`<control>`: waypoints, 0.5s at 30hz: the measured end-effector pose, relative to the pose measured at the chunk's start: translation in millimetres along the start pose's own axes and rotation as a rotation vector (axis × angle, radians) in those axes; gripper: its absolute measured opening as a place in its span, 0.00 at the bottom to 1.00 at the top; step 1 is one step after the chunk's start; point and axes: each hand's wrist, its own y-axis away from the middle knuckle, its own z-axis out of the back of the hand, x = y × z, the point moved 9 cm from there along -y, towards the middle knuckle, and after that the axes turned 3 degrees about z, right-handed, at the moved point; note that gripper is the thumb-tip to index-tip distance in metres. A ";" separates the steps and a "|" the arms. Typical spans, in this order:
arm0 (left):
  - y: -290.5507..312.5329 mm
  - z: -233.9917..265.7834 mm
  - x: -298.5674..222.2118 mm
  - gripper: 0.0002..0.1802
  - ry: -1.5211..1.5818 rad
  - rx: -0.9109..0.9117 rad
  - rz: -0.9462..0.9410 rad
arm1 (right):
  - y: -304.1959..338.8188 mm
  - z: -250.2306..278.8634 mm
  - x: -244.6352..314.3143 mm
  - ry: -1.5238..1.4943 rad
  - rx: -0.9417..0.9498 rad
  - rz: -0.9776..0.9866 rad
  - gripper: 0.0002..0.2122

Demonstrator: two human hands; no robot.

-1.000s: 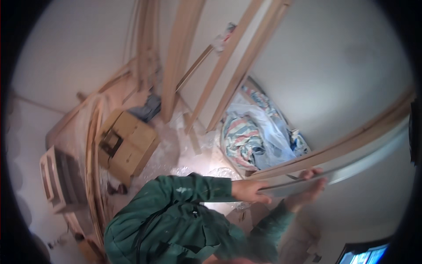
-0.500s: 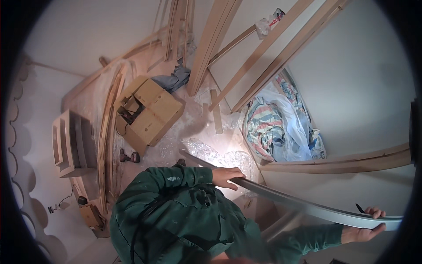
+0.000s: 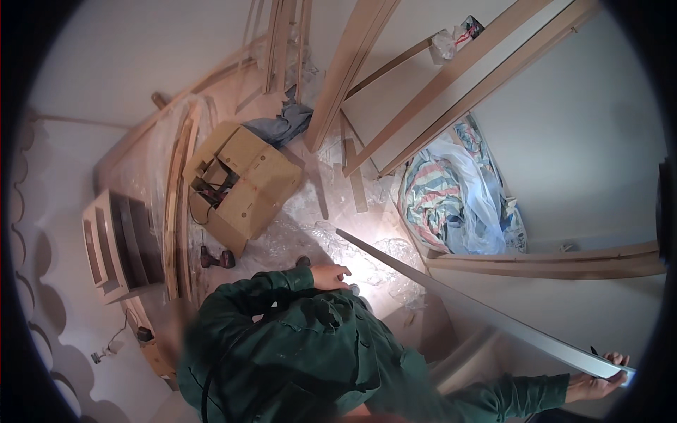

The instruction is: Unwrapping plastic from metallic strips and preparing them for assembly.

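Observation:
A long, flat grey strip (image 3: 465,299), possibly metal or trim, slants from above the floor at centre to the lower right. My right hand (image 3: 599,384) grips its near end, and a thin black pen-like stick (image 3: 594,350) pokes up beside those fingers. Off the strip, my left hand (image 3: 330,276) hovers in front of my green jacket (image 3: 310,338), its fingers loosely bent and apart. It appears to hold nothing. A small grey thing (image 3: 354,289), too unclear to name, shows just below its fingertips.
An open cardboard box (image 3: 257,183) sits on the plastic-strewn floor, with a cordless drill (image 3: 217,258) beside it. Long boards (image 3: 178,211) lie at left near a small shelf unit (image 3: 121,243). Tall wooden frames (image 3: 416,106) lean ahead; a striped tarp bundle (image 3: 434,194) lies right.
My left hand has let go of the strip and drawn back left toward my body. The strip's far end has swung slightly up and right; my right hand still grips the other end, slightly lower.

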 end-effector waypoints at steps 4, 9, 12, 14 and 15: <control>4.8 32.7 1.4 0.28 0.022 0.015 0.043 | 19.9 -22.4 5.5 0.173 -0.119 0.050 0.20; -8.2 78.2 2.9 0.28 0.115 -0.005 -0.007 | 35.4 -49.2 -7.2 0.358 -0.196 0.088 0.24; -21.5 104.7 2.9 0.27 0.114 -0.036 -0.014 | 40.7 -54.5 -16.0 0.442 -0.304 0.053 0.25; -32.4 120.0 5.8 0.27 0.119 -0.041 0.000 | 49.2 -69.4 -27.1 0.478 -0.329 0.056 0.25; -37.9 128.4 5.7 0.26 0.119 -0.047 -0.005 | 52.1 -72.6 -32.5 0.507 -0.350 0.064 0.25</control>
